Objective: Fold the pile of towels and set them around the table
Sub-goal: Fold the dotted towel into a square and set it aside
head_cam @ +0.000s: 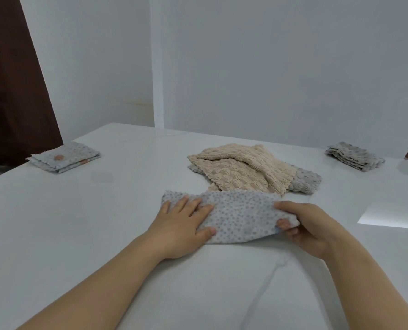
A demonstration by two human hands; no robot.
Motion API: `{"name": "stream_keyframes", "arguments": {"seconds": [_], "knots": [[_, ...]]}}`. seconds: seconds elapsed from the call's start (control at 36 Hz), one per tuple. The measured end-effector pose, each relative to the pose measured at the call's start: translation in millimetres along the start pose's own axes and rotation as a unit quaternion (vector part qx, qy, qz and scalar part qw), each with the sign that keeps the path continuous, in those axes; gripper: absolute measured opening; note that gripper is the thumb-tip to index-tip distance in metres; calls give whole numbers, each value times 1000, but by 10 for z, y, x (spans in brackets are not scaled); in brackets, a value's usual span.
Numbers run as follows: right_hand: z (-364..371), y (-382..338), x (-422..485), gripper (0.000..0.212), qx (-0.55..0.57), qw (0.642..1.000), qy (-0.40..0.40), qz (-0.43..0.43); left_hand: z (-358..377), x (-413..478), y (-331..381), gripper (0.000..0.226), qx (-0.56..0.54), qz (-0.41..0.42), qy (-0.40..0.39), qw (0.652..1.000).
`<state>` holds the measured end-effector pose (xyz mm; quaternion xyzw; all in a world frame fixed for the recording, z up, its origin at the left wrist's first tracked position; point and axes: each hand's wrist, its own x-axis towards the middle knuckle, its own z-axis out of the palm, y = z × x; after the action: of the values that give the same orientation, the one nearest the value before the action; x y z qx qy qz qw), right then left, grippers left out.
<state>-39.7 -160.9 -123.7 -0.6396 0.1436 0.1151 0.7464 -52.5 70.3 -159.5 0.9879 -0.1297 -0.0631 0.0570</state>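
Dotted grey towel (236, 215) lies on table (79, 210), long axis left-right between hands. Left hand (181, 225) presses its left end flat, fingers straight. Right hand (303, 225) pinches right end, nearer for folding over leftward.

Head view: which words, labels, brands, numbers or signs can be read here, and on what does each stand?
None can be read. The grey towel, the beige towel, the left folded towel, the right folded towel, the table and the wall show no writing.
The orange spot on the left folded towel is a blurred mark, not letters.
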Motion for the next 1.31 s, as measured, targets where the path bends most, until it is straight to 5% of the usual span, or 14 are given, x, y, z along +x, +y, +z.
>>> {"name": "stream_keyframes", "arguments": {"seconds": [0.11,0.19,0.31,0.44,0.58,0.67,0.83,1.08,1.31], "knots": [[136,-21,-37,15,67,997,-36,22,-104,12,-55,67,-128,-23,124,984],[286,-7,-19,12,51,998,-27,-6,-217,3,-141,19,-300,-61,210,928],[575,-44,-30,15,40,997,-54,-46,-270,-15,-254,16,-450,-86,206,865],[1005,-112,-45,16,-17,992,-92,-90,-404,-53,-338,19,-674,-105,170,711],[1263,-66,-50,16,-124,975,-167,-81,-439,-104,-357,21,-715,-154,124,671],[1266,10,-5,11,-184,966,-114,-140,-430,-100,-358,25,-699,-164,110,687],[1094,156,96,10,-269,916,39,-295,-306,-75,-404,20,-582,-141,118,792],[1048,306,129,12,-432,841,56,-322,-266,-85,-479,20,-474,-139,172,852],[1141,318,80,31,-476,791,64,-379,-250,-119,-375,33,-134,-134,229,955]]}}
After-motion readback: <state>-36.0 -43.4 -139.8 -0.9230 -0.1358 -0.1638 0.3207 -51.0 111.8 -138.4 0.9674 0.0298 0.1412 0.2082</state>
